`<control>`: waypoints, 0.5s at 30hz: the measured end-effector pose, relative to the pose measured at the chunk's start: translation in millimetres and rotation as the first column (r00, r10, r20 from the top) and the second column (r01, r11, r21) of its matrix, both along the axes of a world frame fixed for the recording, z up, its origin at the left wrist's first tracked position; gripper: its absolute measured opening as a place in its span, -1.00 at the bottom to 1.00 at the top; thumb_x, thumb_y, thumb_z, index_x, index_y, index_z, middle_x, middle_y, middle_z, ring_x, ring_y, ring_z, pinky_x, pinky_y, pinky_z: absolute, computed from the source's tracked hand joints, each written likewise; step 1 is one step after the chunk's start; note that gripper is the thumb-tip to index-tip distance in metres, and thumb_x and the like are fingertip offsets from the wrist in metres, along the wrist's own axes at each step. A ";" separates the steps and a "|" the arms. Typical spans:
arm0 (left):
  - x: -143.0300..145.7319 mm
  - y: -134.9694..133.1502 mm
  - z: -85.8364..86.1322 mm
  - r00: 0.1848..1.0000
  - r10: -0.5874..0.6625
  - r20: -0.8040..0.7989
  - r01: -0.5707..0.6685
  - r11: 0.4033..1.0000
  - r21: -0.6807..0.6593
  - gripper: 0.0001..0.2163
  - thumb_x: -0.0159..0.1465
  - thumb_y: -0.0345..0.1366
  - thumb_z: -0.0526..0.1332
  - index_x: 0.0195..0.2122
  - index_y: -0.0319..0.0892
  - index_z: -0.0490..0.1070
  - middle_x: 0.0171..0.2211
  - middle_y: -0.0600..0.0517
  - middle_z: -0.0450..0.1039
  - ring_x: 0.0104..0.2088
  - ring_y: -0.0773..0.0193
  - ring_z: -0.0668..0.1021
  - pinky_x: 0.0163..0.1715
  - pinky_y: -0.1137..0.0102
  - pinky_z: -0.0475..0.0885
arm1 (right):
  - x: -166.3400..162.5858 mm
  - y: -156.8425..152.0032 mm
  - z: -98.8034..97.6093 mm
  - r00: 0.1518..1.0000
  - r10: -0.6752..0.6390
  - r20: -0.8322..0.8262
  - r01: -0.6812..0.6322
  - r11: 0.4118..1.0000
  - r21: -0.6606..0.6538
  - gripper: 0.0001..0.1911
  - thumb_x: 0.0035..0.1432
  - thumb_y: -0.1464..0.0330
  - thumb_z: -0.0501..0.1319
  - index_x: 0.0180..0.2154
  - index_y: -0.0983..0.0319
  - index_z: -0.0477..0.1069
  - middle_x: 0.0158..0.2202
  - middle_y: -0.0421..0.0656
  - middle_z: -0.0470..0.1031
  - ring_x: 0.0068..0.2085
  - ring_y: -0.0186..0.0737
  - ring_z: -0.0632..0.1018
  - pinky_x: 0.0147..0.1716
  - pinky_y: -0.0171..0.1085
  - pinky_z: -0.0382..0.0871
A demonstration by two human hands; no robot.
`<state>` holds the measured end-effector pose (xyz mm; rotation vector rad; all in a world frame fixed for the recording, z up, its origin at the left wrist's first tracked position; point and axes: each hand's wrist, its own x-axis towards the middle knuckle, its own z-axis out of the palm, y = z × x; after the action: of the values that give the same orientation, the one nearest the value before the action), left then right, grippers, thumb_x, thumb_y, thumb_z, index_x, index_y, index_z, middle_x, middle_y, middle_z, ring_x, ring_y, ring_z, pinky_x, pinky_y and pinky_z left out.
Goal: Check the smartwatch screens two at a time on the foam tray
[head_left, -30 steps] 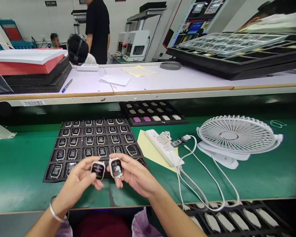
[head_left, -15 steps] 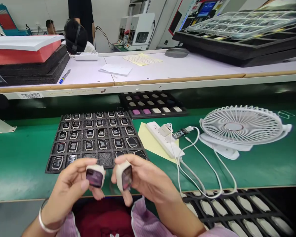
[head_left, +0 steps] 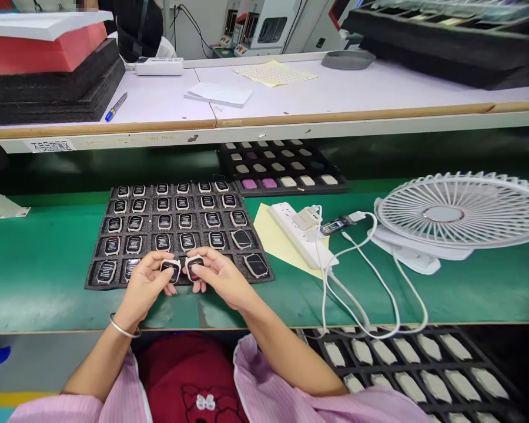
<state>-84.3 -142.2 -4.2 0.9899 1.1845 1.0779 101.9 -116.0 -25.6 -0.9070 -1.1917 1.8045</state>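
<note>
My left hand [head_left: 152,279] is closed on a smartwatch [head_left: 170,270], its thumb lying on the dark screen. Close beside it, my right hand [head_left: 214,273] grips a second smartwatch [head_left: 194,267], thumb also across the glass. Both watches are strapless with light cases, and they are held over the front row of a black foam tray [head_left: 145,279]. Several more watches sit in the tray's compartments, most with white text lit on their screens. Two at the right side, such as the dark-screened watch [head_left: 255,265], show no text. My hands hide part of the front row.
Right of the tray lie a white power strip [head_left: 297,235] on yellow paper, looping cables, and a white fan [head_left: 462,211]. Another foam tray [head_left: 286,167] sits behind, under the shelf [head_left: 291,123]. Below the bench edge at right is a tray of pale pieces [head_left: 408,370].
Both hands have moved forward with their watches, from near the bench edge to above the tray's front row. The watches now face upward, with thumbs on their screens. The camera view has tilted down.
</note>
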 end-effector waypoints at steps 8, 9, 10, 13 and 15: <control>-7.9 -0.2 -7.0 0.991 -0.124 -0.055 0.128 0.989 0.077 -0.41 0.12 -0.34 0.35 0.17 -0.09 0.20 -0.12 -0.01 0.47 -0.44 0.41 0.55 -0.37 0.42 0.54 | 8.6 -2.4 -0.3 0.988 0.142 -0.058 -0.139 0.989 0.051 -0.33 0.12 0.44 0.29 0.22 0.07 0.13 -0.11 -0.18 0.46 -0.28 -0.32 0.61 -0.26 -0.27 0.48; -10.8 -0.4 -7.8 0.986 -0.146 -0.083 0.152 0.986 0.074 -0.41 0.15 -0.33 0.33 0.20 -0.08 0.18 -0.11 -0.02 0.47 -0.43 0.39 0.56 -0.34 0.40 0.54 | 11.1 -2.6 -0.3 0.986 0.163 -0.039 -0.161 0.985 0.063 -0.33 0.12 0.44 0.29 0.22 0.07 0.12 -0.08 -0.16 0.44 -0.27 -0.33 0.60 -0.25 -0.27 0.49; -14.2 -0.5 -8.7 0.978 -0.167 -0.128 0.178 0.981 0.073 -0.43 0.18 -0.31 0.30 0.21 -0.08 0.18 -0.11 -0.02 0.48 -0.40 0.37 0.57 -0.32 0.38 0.55 | 13.7 -2.7 0.0 0.984 0.178 -0.007 -0.177 0.981 0.082 -0.35 0.13 0.43 0.28 0.21 0.07 0.12 -0.06 -0.15 0.44 -0.28 -0.33 0.60 -0.26 -0.26 0.49; -25.1 -0.6 -11.3 0.898 -0.176 -0.404 0.240 0.964 0.112 -0.50 0.25 -0.27 0.26 0.21 -0.08 0.22 -0.19 0.00 0.50 -0.33 0.27 0.56 -0.25 0.30 0.53 | 21.6 -2.1 2.9 0.967 0.093 0.238 -0.156 0.953 0.258 -0.46 0.17 0.41 0.23 0.17 0.11 0.19 -0.08 -0.12 0.44 -0.28 -0.26 0.59 -0.25 -0.18 0.50; -30.3 -0.6 -13.1 0.773 -0.081 -0.629 0.262 0.944 0.200 -0.57 0.25 -0.27 0.28 0.15 -0.07 0.31 -0.17 -0.01 0.48 -0.23 0.19 0.54 -0.15 0.24 0.50 | 24.9 -1.0 5.6 0.879 -0.111 0.464 -0.138 0.872 0.470 -0.53 0.14 0.42 0.25 0.10 0.15 0.30 -0.06 -0.06 0.44 -0.13 -0.11 0.56 -0.10 -0.05 0.47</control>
<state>-114.6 -142.8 -17.3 1.7334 1.4410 0.7964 126.8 -116.9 -20.0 -1.0620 -1.8693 1.2026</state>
